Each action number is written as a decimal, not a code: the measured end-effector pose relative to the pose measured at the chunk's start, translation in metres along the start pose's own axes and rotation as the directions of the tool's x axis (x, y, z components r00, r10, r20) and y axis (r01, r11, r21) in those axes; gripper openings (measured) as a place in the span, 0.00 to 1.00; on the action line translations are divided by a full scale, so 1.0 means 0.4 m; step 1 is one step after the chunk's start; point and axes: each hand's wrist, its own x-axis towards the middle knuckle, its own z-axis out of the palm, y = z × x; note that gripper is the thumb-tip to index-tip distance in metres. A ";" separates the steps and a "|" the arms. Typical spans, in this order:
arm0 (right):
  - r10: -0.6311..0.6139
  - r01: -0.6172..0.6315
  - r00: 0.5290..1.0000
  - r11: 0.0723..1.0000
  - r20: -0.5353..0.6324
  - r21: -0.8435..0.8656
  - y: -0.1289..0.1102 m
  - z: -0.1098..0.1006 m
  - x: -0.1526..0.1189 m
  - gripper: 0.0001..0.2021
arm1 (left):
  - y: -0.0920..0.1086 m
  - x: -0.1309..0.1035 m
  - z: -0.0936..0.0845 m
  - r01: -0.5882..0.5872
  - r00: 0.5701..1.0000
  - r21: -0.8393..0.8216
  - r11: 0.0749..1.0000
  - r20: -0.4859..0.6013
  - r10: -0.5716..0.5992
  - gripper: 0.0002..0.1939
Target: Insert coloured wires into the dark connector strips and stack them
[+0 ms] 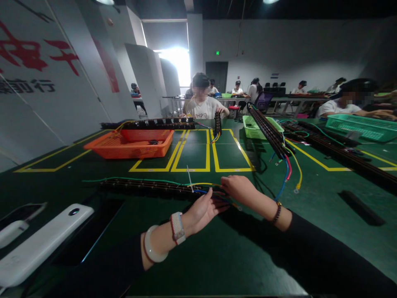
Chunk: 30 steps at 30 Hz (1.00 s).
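Observation:
A long black wiring harness [145, 186] lies crosswise on the green table, with a green wire [133, 179] along its far side. Near its right end a white cable tie [189, 178] sits around it, tail sticking up. Blue, yellow and red wires come out there. My left hand [201, 213] cradles the wires from below, thumb on the near side and fingers curled under. Closed over the same wires from above, my right hand [238, 188] pinches them near the yellow wire [203, 184]; its fingertips are partly hidden. Wire ends show just beyond my left fingers.
An orange basket [108, 151] and a light green basket [248, 128] stand farther back. Another harness [266, 128] rests across the green one, wires hanging. At left lie a white power bank [46, 244] and a dark phone [89, 231]. A person [203, 107] sits opposite.

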 end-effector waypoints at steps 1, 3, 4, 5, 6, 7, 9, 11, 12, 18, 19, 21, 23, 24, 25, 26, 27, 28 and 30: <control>-0.006 0.005 1.000 1.000 0.028 0.011 0.002 0.005 0.001 0.10 | 0.000 0.001 -0.001 0.009 1.000 0.003 1.000 -0.006 -0.009 0.16; -0.019 0.018 0.998 0.999 0.054 0.028 0.005 0.009 0.000 0.11 | -0.002 0.003 -0.005 0.015 1.000 0.005 1.000 -0.014 -0.015 0.16; -0.024 0.023 0.999 0.999 0.041 0.032 0.005 0.007 -0.001 0.12 | -0.003 0.004 -0.006 0.012 1.000 0.002 1.000 -0.014 -0.012 0.16; -0.026 0.026 1.000 0.999 0.015 0.035 0.004 0.002 -0.003 0.12 | -0.004 0.005 -0.007 0.004 1.000 -0.006 1.000 -0.014 -0.004 0.15; -0.026 0.027 1.000 0.999 -0.017 0.036 0.003 -0.005 -0.006 0.13 | -0.004 0.005 -0.008 -0.008 1.000 -0.017 1.000 -0.013 0.008 0.14; -0.026 0.028 0.999 0.999 -0.046 0.039 0.000 -0.014 -0.009 0.13 | -0.005 0.006 -0.009 -0.020 1.000 -0.028 0.999 -0.013 0.020 0.13; -0.034 0.037 0.997 0.998 -0.064 0.048 -0.007 -0.034 -0.017 0.14 | -0.005 0.007 -0.009 -0.032 0.999 -0.047 0.998 -0.020 0.031 0.11; -0.047 0.049 0.998 0.998 -0.030 0.050 -0.016 -0.047 -0.025 0.16 | -0.003 0.006 -0.008 -0.025 0.999 -0.053 0.998 -0.035 0.023 0.10; -0.055 0.055 0.998 0.997 -0.003 0.046 -0.019 -0.050 -0.029 0.16 | -0.003 0.005 -0.007 -0.015 0.999 -0.054 0.998 -0.040 0.012 0.10; -0.078 0.077 0.990 0.997 0.117 0.015 -0.026 -0.021 -0.034 0.11 | 0.002 -0.004 -0.001 0.011 1.000 -0.054 0.998 -0.012 -0.012 0.13; -0.079 0.078 0.990 0.997 0.113 0.015 -0.025 -0.017 -0.033 0.11 | 0.002 -0.005 0.000 0.011 1.000 -0.050 0.999 -0.012 -0.012 0.12; -0.083 0.082 0.992 0.997 0.100 0.016 -0.024 -0.014 -0.033 0.11 | 0.002 -0.006 0.000 0.009 1.000 -0.044 0.999 -0.012 -0.009 0.12; -0.077 0.076 0.993 0.997 0.091 0.014 -0.023 -0.018 -0.033 0.11 | 0.002 -0.005 0.000 0.003 1.000 -0.036 0.999 -0.007 -0.004 0.13; -0.067 0.066 0.993 0.998 0.093 0.010 -0.022 -0.021 -0.033 0.12 | 0.001 -0.004 0.000 -0.002 1.000 -0.028 1.000 -0.002 0.002 0.13; -0.054 0.054 0.994 0.999 0.094 0.003 -0.021 -0.025 -0.033 0.12 | 0.001 -0.004 0.001 -0.009 1.000 -0.018 1.000 0.005 0.009 0.13; -0.038 0.039 0.995 0.999 0.092 -0.006 -0.020 -0.028 -0.032 0.12 | 0.000 -0.005 0.002 -0.020 1.000 -0.007 1.000 0.014 0.020 0.14; -0.022 0.023 0.996 1.000 0.085 -0.015 -0.019 -0.030 -0.030 0.11 | 0.000 -0.006 0.003 -0.032 0.999 0.006 0.999 0.023 0.032 0.14; -0.009 0.011 0.997 1.000 0.074 -0.024 -0.017 -0.031 -0.028 0.11 | -0.001 -0.007 0.004 -0.039 0.999 0.024 0.999 0.031 0.038 0.14; 0.007 -0.005 0.999 0.999 0.052 -0.036 -0.014 -0.028 -0.024 0.11 | -0.001 -0.011 0.006 -0.039 0.999 0.070 0.997 0.025 0.037 0.15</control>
